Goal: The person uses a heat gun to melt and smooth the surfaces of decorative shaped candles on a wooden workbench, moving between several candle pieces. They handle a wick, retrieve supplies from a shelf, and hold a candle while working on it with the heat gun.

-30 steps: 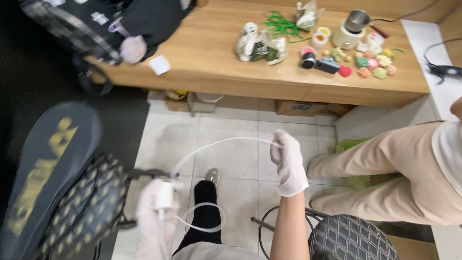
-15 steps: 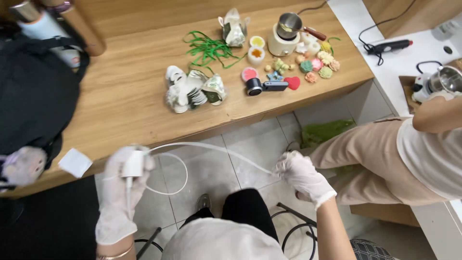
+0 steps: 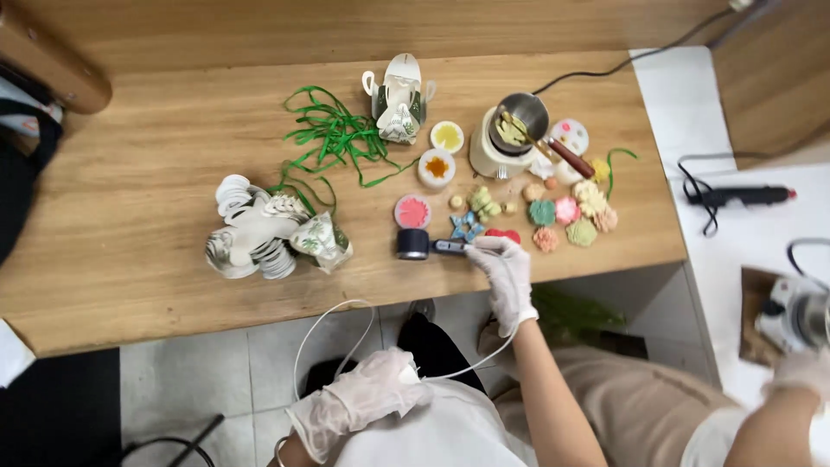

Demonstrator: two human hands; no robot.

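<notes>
In the head view, a small dark pen-shaped tool (image 3: pixel 451 247) is grasped at its near end by the gloved right hand (image 3: pixel 506 270) at the front edge of the light wooden desk (image 3: pixel 130 216), just beside a black cylindrical pot (image 3: pixel 412 244) and a pink wax disc (image 3: pixel 412 211). The thin white cable (image 3: pixel 333 333) is seen looping below the desk edge, and its white plug end is clenched in the gloved left hand (image 3: pixel 367 398) near the lap. 2 white folded paper gift boxes (image 3: pixel 268 238) and loose green ribbon (image 3: pixel 337 138) are seen lying further left on the desk.
</notes>
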